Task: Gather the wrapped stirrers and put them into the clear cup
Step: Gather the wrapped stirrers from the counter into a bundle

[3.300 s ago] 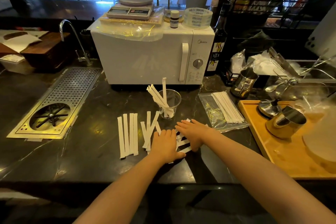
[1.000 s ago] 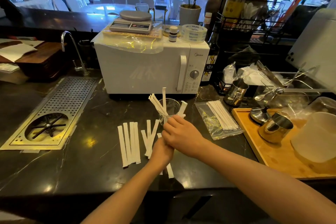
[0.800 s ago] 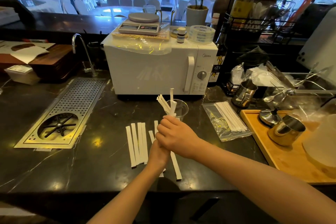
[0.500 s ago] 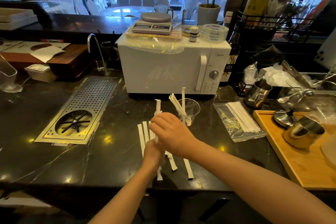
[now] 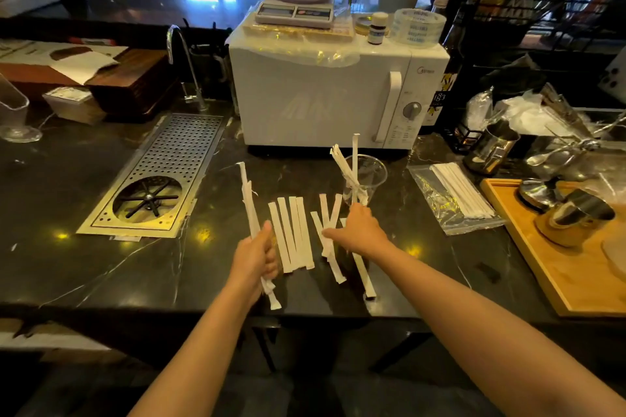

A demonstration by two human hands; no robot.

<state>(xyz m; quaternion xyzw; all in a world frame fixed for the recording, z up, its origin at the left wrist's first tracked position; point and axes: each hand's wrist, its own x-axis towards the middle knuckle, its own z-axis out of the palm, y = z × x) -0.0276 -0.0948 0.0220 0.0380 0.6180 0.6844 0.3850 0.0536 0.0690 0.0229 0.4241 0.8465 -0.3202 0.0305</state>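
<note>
The left hand [image 5: 255,256] is closed around a bundle of wrapped stirrers [image 5: 249,203]. The right hand [image 5: 359,230] reaches open-fingered over loose stirrers [image 5: 294,230] on the table [image 5: 101,267]. Light, thin, probably slippery; best pinched mid-length.

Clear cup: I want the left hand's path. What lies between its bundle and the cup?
In the head view, loose wrapped stirrers lie flat on the counter between the left hand and the clear cup.

Both forearms are bare to the frame's edge, with no sleeve, and the left hand [image 5: 256,256] and right hand [image 5: 359,233] wear neither gloves nor rings.
</note>
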